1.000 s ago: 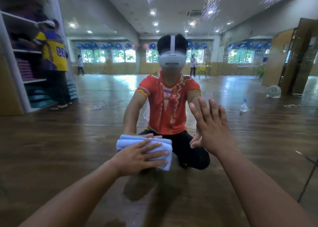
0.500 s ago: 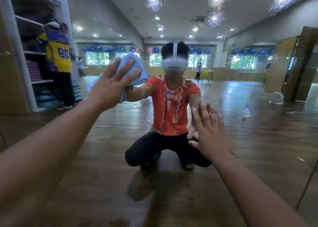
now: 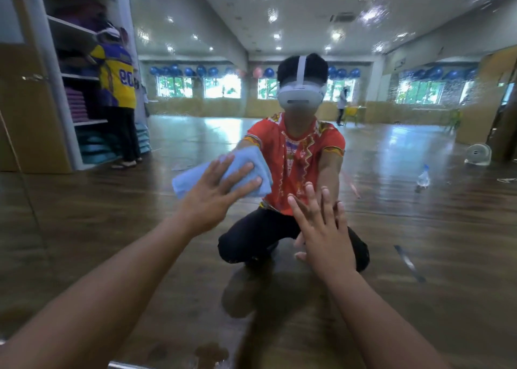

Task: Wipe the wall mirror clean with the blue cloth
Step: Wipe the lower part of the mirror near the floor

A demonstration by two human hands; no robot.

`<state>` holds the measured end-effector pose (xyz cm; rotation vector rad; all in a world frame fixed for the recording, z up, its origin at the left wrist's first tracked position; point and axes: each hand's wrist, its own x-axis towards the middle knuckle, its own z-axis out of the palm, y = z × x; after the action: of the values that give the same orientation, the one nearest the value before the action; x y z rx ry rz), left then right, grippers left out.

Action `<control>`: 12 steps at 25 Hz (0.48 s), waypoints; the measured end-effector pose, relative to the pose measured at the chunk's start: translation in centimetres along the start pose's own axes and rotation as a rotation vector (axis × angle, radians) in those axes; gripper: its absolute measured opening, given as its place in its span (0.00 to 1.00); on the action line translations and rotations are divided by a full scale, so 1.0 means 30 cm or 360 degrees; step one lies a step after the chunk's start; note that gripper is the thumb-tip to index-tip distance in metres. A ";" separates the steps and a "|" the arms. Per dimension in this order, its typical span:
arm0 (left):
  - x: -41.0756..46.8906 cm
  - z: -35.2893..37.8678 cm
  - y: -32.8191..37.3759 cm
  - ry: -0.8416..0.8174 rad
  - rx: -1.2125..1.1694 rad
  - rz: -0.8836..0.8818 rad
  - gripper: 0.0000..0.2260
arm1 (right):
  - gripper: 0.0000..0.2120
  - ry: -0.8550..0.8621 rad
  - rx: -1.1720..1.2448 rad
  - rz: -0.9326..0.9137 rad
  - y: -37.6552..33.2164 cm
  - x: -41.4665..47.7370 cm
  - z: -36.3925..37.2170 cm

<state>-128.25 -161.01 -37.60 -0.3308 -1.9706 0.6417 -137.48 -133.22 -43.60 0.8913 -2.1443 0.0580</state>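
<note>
The left hand (image 3: 212, 198) lies flat, fingers spread and straight, pressing the folded blue cloth (image 3: 193, 180) against the wall mirror (image 3: 112, 215) near the middle of the glass. The right hand (image 3: 324, 231) is also flat on the mirror, fingers straight and slightly apart, holding nothing; it sits lower than the cloth and just to its right. The glass reflects the person kneeling in a red shirt (image 3: 296, 150) and white headset (image 3: 300, 98), with the reflected hands meeting both real ones. Fine specks dot the upper glass. Shelves (image 3: 70, 75) stand at the left. A small fan (image 3: 478, 154) and a bottle (image 3: 423, 176) sit on the wooden floor (image 3: 419, 229) at the right.
</note>
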 end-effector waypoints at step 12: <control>-0.529 0.137 0.261 -0.0434 0.0018 0.0527 0.29 | 0.76 -0.0049 -0.0110 0.0028 -0.002 0.013 0.063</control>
<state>-124.81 -163.53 -55.28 -0.5967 -2.1906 0.9499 -138.87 -134.10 -44.64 0.8383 -2.1693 -0.0204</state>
